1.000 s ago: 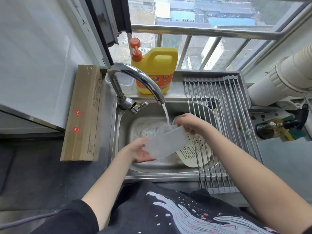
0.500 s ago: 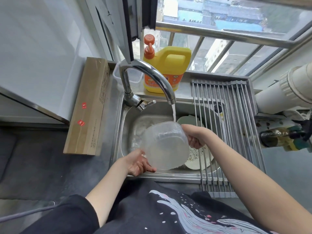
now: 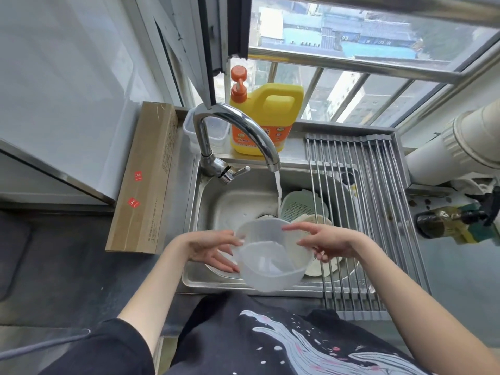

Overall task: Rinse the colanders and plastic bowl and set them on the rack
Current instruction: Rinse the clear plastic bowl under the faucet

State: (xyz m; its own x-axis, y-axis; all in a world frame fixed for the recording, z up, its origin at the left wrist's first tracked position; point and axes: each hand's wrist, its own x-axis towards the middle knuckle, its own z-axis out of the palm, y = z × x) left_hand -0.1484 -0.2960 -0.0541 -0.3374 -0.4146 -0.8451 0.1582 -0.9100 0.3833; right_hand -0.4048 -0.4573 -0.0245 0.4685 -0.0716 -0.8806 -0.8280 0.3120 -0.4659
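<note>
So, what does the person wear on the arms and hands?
Both forearms are bare, with no gloves, rings or watch visible on the left hand or right hand. A black short sleeve covers the left upper arm. The black shirt carries a white wave print with pink specks.

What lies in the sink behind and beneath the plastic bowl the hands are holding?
Behind the plastic bowl, a green colander and a cream colander lie in the sink under the rack. The bowl and right hand cover much of the cream one.
</note>
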